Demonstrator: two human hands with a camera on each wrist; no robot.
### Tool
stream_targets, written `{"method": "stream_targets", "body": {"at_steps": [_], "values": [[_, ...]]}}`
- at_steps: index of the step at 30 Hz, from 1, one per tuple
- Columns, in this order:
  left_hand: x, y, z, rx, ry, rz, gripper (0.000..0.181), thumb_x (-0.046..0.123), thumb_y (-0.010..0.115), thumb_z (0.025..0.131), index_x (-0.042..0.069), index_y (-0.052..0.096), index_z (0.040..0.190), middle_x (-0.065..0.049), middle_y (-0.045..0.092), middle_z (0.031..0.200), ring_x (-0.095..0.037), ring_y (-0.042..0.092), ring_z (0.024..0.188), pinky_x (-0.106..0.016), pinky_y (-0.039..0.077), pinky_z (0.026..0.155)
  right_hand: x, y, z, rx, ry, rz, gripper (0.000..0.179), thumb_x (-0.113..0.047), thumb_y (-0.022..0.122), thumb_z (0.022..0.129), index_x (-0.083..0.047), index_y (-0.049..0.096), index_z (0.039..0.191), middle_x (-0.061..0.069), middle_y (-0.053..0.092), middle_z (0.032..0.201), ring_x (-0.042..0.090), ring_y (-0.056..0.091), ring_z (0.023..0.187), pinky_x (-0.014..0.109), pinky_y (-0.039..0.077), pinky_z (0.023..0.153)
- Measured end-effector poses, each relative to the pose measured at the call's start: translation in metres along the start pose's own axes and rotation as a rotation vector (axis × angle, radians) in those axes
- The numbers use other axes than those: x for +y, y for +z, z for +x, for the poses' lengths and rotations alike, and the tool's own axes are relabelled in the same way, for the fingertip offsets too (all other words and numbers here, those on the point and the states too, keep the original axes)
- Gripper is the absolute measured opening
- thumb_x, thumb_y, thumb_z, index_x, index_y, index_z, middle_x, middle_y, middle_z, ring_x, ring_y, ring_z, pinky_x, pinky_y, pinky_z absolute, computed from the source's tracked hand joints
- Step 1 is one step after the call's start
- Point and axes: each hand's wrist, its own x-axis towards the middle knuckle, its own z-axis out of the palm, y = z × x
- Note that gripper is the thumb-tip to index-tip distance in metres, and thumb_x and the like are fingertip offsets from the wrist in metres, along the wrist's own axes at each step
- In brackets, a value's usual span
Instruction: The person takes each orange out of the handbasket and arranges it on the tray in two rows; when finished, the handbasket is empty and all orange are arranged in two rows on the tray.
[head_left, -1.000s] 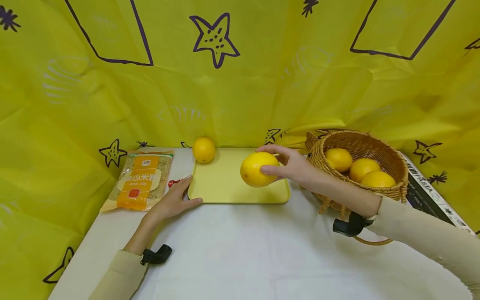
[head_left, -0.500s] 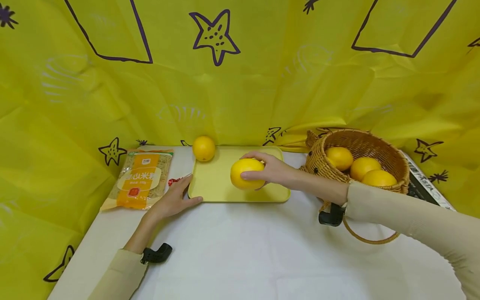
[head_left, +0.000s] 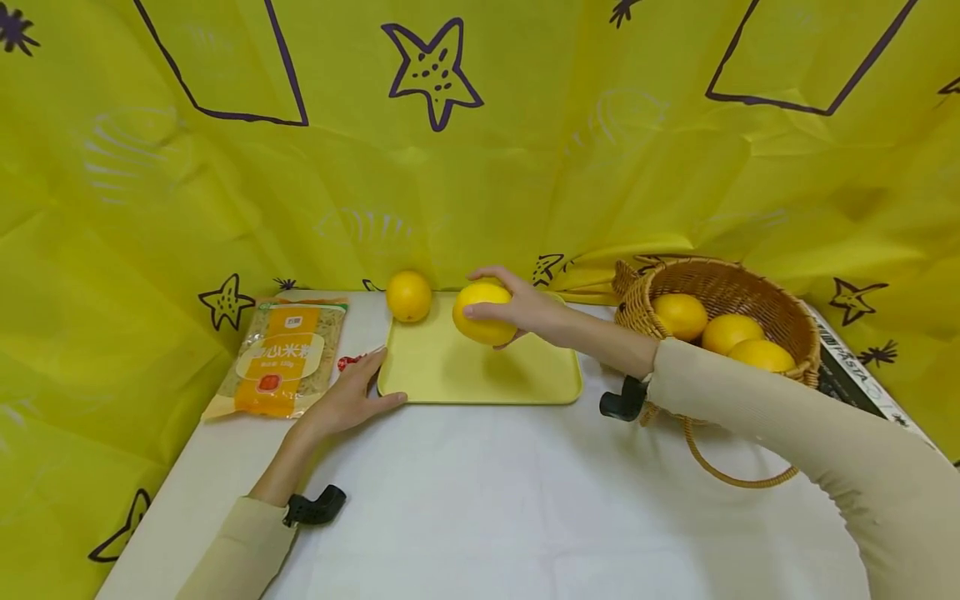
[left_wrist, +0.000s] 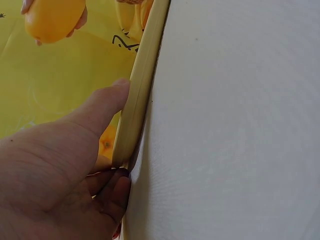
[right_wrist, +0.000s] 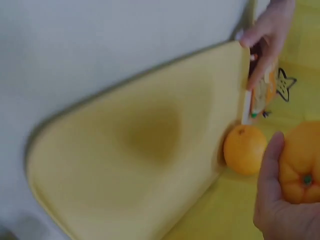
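Observation:
In the head view, my right hand (head_left: pixel 528 312) holds an orange (head_left: pixel 480 321) above the middle of the pale yellow tray (head_left: pixel 427 375). The right wrist view shows the thumb along the side of this orange (right_wrist: pixel 297 165), with its green stem spot facing the camera. Another orange (head_left: pixel 408 296) sits at the tray's back left corner. My left hand (head_left: pixel 348 396) rests at the front left corner, thumb on the front edge and fingers along the left side. Seen from the left wrist, the thumb touches the tray's rim (left_wrist: pixel 135 120), with the lower fingers bent near the corner.
A wicker basket (head_left: pixel 637 304) with several oranges stands to the right, its handle lying on the white table (head_left: pixel 450 500). Behind it is a black-and-white pasta box (head_left: pixel 847 379). A rice noodle packet (head_left: pixel 285 358) and a small red object (head_left: pixel 348 362) lie left of the tray.
My right hand has carried the orange leftward over the tray, then farther back, toward the orange at the back left. My left hand stays at the tray's corner.

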Motion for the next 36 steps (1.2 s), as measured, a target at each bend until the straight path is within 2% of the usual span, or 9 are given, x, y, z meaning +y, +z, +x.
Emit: {"method": "stream_targets", "body": {"at_steps": [5, 10, 16, 20, 23, 26, 30, 33, 36], "values": [[-0.001, 0.001, 0.0, -0.008, -0.011, 0.006, 0.095, 0.048, 0.066, 0.089, -0.003, 0.019, 0.153, -0.025, 0.019, 0.16, -0.044, 0.018, 0.147, -0.059, 0.018, 0.119, -0.002, -0.003, 0.016, -0.037, -0.008, 0.047, 0.053, -0.03, 0.065, 0.091, -0.027, 0.045, 0.139, 0.011, 0.049, 0.129, 0.028, 0.059, 0.102, 0.051, 0.059, 0.081], [-0.002, 0.004, 0.001, 0.005, -0.001, 0.006, 0.093, 0.047, 0.066, 0.089, -0.004, 0.02, 0.153, -0.026, 0.02, 0.159, -0.045, 0.019, 0.147, -0.059, 0.017, 0.119, -0.001, 0.002, 0.03, -0.027, 0.012, 0.168, 0.059, -0.022, 0.068, 0.089, -0.024, 0.04, 0.141, 0.014, 0.045, 0.132, 0.03, 0.059, 0.104, 0.052, 0.058, 0.084], [0.001, 0.008, 0.005, -0.006, 0.01, -0.017, 0.095, 0.049, 0.066, 0.089, -0.002, 0.019, 0.153, -0.025, 0.02, 0.159, -0.044, 0.016, 0.148, -0.06, 0.016, 0.12, 0.0, 0.009, 0.037, 0.014, 0.044, 0.358, 0.069, -0.009, 0.066, 0.088, -0.023, 0.03, 0.145, 0.016, 0.034, 0.141, 0.034, 0.053, 0.111, 0.058, 0.051, 0.094], [0.001, 0.006, 0.006, 0.0, -0.009, -0.019, 0.095, 0.048, 0.066, 0.088, -0.001, 0.018, 0.154, -0.024, 0.02, 0.16, -0.043, 0.016, 0.148, -0.06, 0.016, 0.12, 0.003, 0.017, 0.043, 0.065, 0.0, 0.434, 0.069, -0.01, 0.064, 0.088, -0.022, 0.03, 0.146, 0.016, 0.031, 0.144, 0.035, 0.051, 0.113, 0.062, 0.047, 0.097], [0.0, 0.005, 0.007, 0.001, -0.009, -0.016, 0.095, 0.049, 0.066, 0.088, -0.001, 0.018, 0.154, -0.024, 0.02, 0.16, -0.044, 0.016, 0.148, -0.06, 0.015, 0.119, 0.007, 0.022, 0.049, 0.1, -0.046, 0.411, 0.066, -0.014, 0.064, 0.089, -0.023, 0.032, 0.146, 0.015, 0.033, 0.144, 0.034, 0.052, 0.113, 0.061, 0.05, 0.094], [-0.001, 0.004, 0.006, 0.0, -0.008, -0.011, 0.095, 0.048, 0.066, 0.088, -0.001, 0.018, 0.154, -0.024, 0.02, 0.16, -0.044, 0.016, 0.148, -0.061, 0.015, 0.119, 0.013, 0.025, 0.054, 0.125, -0.065, 0.323, 0.064, -0.018, 0.065, 0.09, -0.025, 0.034, 0.146, 0.014, 0.036, 0.143, 0.033, 0.053, 0.113, 0.058, 0.053, 0.09], [-0.002, 0.004, 0.005, 0.0, -0.012, -0.006, 0.095, 0.049, 0.065, 0.089, -0.001, 0.018, 0.154, -0.024, 0.02, 0.16, -0.044, 0.016, 0.148, -0.06, 0.015, 0.119, 0.023, 0.023, 0.061, 0.159, -0.042, 0.239, 0.064, -0.022, 0.067, 0.089, -0.024, 0.034, 0.144, 0.015, 0.038, 0.141, 0.034, 0.055, 0.113, 0.058, 0.055, 0.087], [-0.003, 0.003, 0.005, 0.003, -0.012, -0.007, 0.095, 0.049, 0.066, 0.088, -0.002, 0.019, 0.153, -0.025, 0.02, 0.159, -0.044, 0.016, 0.148, -0.06, 0.016, 0.12, 0.029, 0.021, 0.066, 0.181, -0.025, 0.22, 0.064, -0.024, 0.069, 0.088, -0.021, 0.032, 0.141, 0.017, 0.038, 0.139, 0.035, 0.055, 0.112, 0.058, 0.056, 0.084], [-0.003, 0.003, 0.004, 0.007, -0.012, -0.004, 0.095, 0.048, 0.066, 0.088, -0.002, 0.019, 0.153, -0.025, 0.021, 0.159, -0.044, 0.017, 0.148, -0.06, 0.016, 0.12, 0.033, 0.02, 0.072, 0.185, -0.036, 0.166, 0.063, -0.027, 0.068, 0.089, -0.022, 0.033, 0.141, 0.016, 0.039, 0.138, 0.035, 0.055, 0.113, 0.057, 0.057, 0.081]]}}
